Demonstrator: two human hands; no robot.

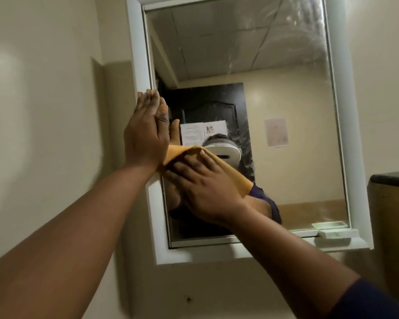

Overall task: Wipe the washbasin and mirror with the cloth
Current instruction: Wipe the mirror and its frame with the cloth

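Note:
A white-framed mirror (pixel 274 111) hangs on the wall ahead, with wet streaks near its top right. My right hand (pixel 205 192) lies flat on an orange cloth (pixel 230 171) and presses it against the lower left of the glass. My left hand (pixel 145 134) rests flat with straight fingers on the mirror's left frame edge, just above the cloth. The washbasin is out of view.
A white soap dish (pixel 336 233) sits on the mirror's bottom ledge at the right. A dark-topped cabinet (pixel 392 203) stands against the wall to the right. Beige wall (pixel 44 100) fills the left side.

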